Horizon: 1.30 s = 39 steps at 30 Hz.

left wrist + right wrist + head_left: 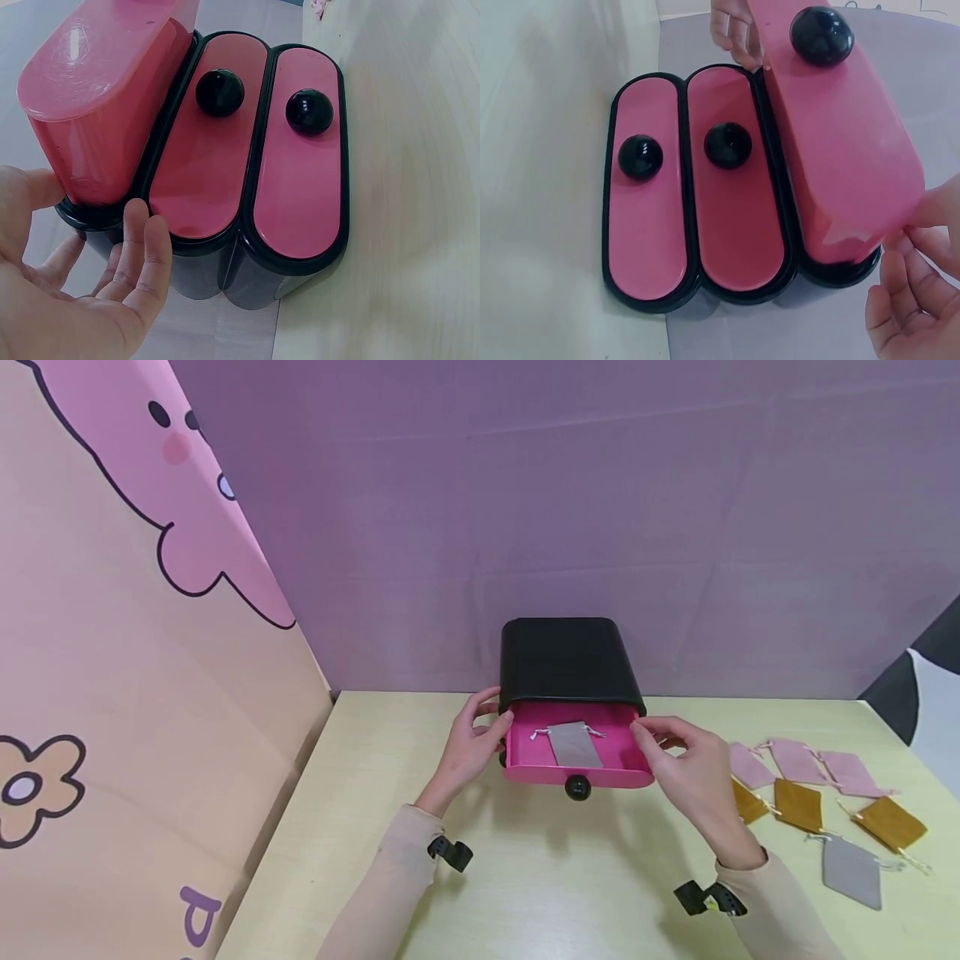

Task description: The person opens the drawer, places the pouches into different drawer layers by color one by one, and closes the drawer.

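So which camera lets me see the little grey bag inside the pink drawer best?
The head view. It looks down into the open pink plastic drawer, where the small grey cloth drawstring pouch lies flat. Both wrist views show only the drawer's outside and black round knobs; the pouch is hidden in them.

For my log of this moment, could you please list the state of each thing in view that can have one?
Top drawer: pulled out, open.
Grey pouch: lying flat in the top drawer.
Middle drawer: shut.
Bottom drawer: shut.
Left hand: open, fingers at the top drawer's left end.
Right hand: open, fingers at the top drawer's right end.
Pouches: lying loose on the table, outside the cabinet.
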Each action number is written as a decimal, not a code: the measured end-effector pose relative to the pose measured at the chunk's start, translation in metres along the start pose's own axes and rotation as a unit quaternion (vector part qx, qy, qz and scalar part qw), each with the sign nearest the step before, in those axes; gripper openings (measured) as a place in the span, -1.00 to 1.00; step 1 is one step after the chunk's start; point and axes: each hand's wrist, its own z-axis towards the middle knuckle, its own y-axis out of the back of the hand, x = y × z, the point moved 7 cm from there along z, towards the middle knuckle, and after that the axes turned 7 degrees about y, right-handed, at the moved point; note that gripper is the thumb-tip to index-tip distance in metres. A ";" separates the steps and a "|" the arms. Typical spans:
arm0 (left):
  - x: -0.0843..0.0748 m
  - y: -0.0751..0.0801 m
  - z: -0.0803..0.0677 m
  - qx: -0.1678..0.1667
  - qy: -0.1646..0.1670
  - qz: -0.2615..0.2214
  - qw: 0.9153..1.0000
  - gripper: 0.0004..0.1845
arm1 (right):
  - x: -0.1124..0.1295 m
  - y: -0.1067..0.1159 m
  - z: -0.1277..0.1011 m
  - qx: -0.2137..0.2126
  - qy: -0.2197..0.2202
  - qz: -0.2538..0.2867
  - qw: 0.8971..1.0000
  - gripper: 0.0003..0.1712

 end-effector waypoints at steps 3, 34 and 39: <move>-0.001 0.000 0.000 0.001 -0.001 0.005 1.000 -0.44 | -0.005 0.002 -0.002 -0.010 -0.001 0.002 1.000 -0.72; 0.002 -0.001 0.000 0.004 -0.004 -0.001 1.000 -0.43 | -0.062 0.023 -0.036 0.013 -0.027 -0.025 0.999 -0.77; 0.001 -0.001 0.000 0.004 -0.001 -0.005 1.000 -0.44 | -0.073 0.028 -0.043 0.016 -0.041 -0.036 0.998 -0.78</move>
